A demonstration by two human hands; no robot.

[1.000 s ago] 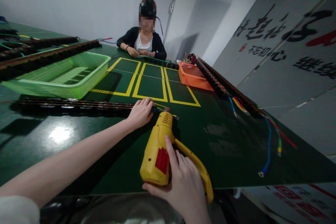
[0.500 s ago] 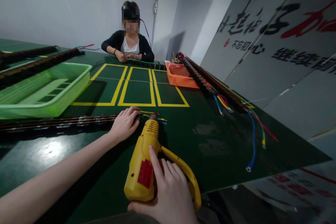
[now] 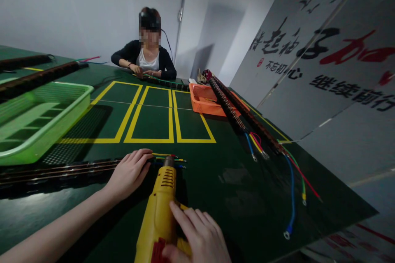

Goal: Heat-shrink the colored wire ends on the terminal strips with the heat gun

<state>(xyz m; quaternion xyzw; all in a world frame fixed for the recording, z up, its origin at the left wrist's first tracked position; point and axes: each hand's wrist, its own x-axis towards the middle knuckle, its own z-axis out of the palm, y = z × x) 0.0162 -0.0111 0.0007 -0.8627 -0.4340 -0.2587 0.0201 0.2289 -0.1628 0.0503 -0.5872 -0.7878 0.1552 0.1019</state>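
My left hand (image 3: 131, 170) is closed around the end of a dark cable harness (image 3: 70, 172) lying on the green table. Beyond its fingertips stick out yellow, green and blue wires (image 3: 180, 160) with metal lugs. My right hand (image 3: 202, 234) grips a yellow heat gun (image 3: 157, 209) with a red label. The gun's metal nozzle points away from me, and its tip is right at the coloured wires, just right of my left fingers. Whether it touches them I cannot tell. The gun's rear is cut off by the bottom edge.
A green basket (image 3: 61, 139) stands at left, with dark harnesses (image 3: 37, 78) behind it. At right, an orange basket (image 3: 200, 109) has two more harnesses (image 3: 228, 107) beside and across it, their lugged wires toward me. Across the table (image 3: 247, 222) sits a person (image 3: 148, 57), hands on a harness.
The view has tilted, so the table things sit lower and further left. My left hand stays on the harness, and the heat gun's nozzle remains by the wires.
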